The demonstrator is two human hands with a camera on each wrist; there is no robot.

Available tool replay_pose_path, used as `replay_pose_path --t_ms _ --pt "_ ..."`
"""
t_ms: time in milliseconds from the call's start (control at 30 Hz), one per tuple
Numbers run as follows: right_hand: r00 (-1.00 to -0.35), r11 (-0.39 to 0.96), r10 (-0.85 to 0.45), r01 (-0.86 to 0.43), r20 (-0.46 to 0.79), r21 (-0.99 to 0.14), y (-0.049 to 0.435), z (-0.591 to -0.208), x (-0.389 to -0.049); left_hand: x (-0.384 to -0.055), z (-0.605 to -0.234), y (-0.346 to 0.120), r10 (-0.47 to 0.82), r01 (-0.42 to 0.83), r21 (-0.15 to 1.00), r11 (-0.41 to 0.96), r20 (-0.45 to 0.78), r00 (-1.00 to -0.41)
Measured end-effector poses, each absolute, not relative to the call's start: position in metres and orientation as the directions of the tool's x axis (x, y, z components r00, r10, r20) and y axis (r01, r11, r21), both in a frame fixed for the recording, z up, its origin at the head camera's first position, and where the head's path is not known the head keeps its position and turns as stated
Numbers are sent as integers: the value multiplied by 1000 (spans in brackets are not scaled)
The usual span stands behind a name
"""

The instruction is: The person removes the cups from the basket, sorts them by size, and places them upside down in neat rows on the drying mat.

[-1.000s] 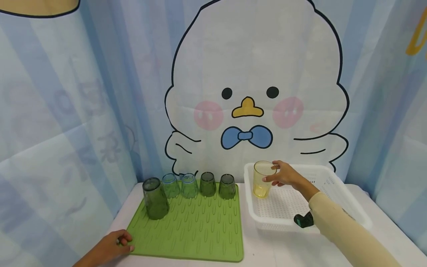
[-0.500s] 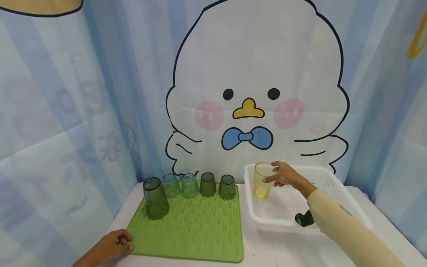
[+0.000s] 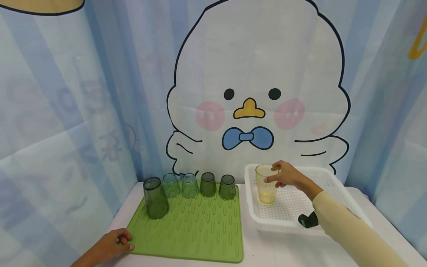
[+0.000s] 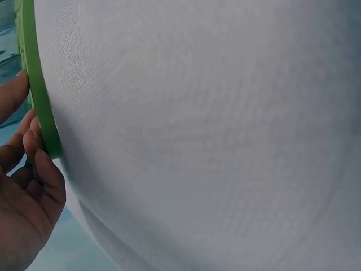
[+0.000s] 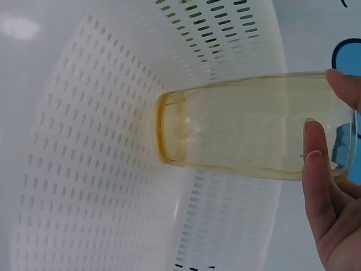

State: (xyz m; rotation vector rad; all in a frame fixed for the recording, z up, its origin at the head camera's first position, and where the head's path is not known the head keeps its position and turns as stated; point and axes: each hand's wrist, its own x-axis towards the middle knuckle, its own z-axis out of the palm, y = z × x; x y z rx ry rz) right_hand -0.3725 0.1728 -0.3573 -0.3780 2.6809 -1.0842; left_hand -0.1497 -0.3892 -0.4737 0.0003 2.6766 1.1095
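Observation:
My right hand [image 3: 285,175] grips a tall yellow-tinted drinking glass [image 3: 266,187] near its rim, thumb on one side and fingers on the other. The glass stands nearly upright inside the white perforated plastic basket [image 3: 253,218], toward its left wall. In the right wrist view, its thick amber base is close over the basket floor. My left hand [image 3: 115,243] rests at the front left corner of a green ribbed mat [image 3: 200,237], fingers loosely bent and touching its edge. The left wrist view shows the mat edge [image 4: 42,96] against those fingertips.
Along the mat's back edge stand two small blue glasses [image 3: 189,186] and two small dark green glasses [image 3: 208,184]. A taller dark green glass [image 3: 156,198] stands at the mat's left. Behind the white table hangs a printed curtain [image 3: 250,55].
The yellow glass and my right hand have shifted slightly right, and the base of the glass has come a little nearer to me. My left hand and the other glasses stay put.

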Motion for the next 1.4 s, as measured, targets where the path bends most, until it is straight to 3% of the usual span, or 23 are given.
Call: replay_pose_path --t_ms 267,533,767,1100,1400 --pt "-944 637 -329 -207 -19 -742 186 -344 -362 -149 -472 -390 126 -101 736 670 -246 -961" --pt "-942 592 -329 -260 66 -763 191 -333 -339 -150 -455 -378 245 62 755 653 -133 -960" --pt "-927 550 -348 -325 142 -770 188 -321 -309 -152 -429 -336 249 115 746 656 -70 -966" --pt "-878 400 -427 -398 216 -826 172 -304 -256 -149 -398 -278 311 297 731 614 122 -943" --pt "-818 253 -524 -416 237 -874 147 -300 -213 -143 -373 -229 333 329 741 586 150 -931"
